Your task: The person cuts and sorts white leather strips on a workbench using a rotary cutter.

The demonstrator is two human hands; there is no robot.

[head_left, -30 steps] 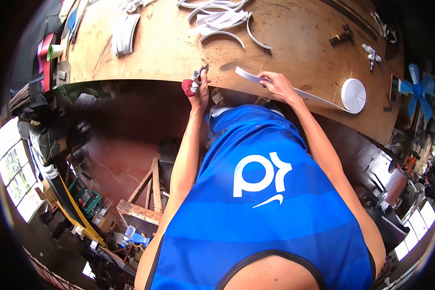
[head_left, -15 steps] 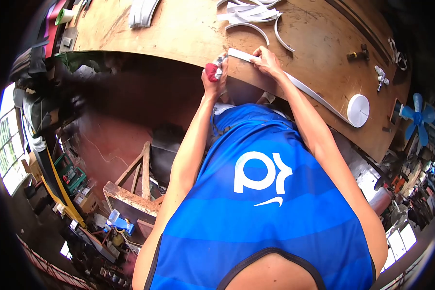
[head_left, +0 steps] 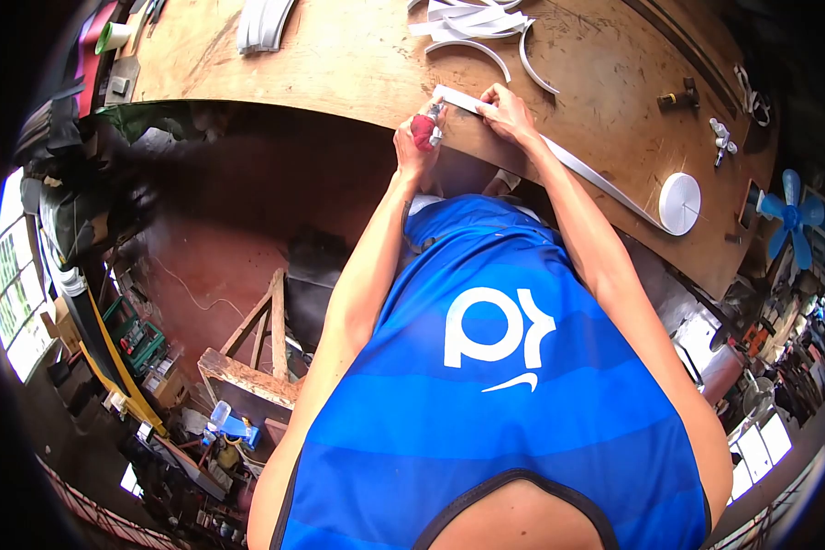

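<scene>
My left hand [head_left: 419,147] is closed around a small red-and-grey object [head_left: 423,132] whose kind I cannot make out. It is at the table's front edge, right by the end of a white flat strip [head_left: 458,98]. With fingers and thumb pinched together, my right hand [head_left: 509,112] grips that strip just behind its end. From there the strip passes under my right forearm and along the table edge to a white coil [head_left: 679,203], which lies on the wooden table [head_left: 339,69].
Cut white strips [head_left: 477,23] lie in a loose pile beyond my hands, and a neat stack of strips [head_left: 264,25] is at the far left. A dark-and-yellow tool [head_left: 678,96], a white fitting [head_left: 722,142] and a blue fan [head_left: 791,218] are on the right.
My left hand has moved right with the red-and-grey object, closer to the strip's end. My right hand has stayed almost in place on the strip.
</scene>
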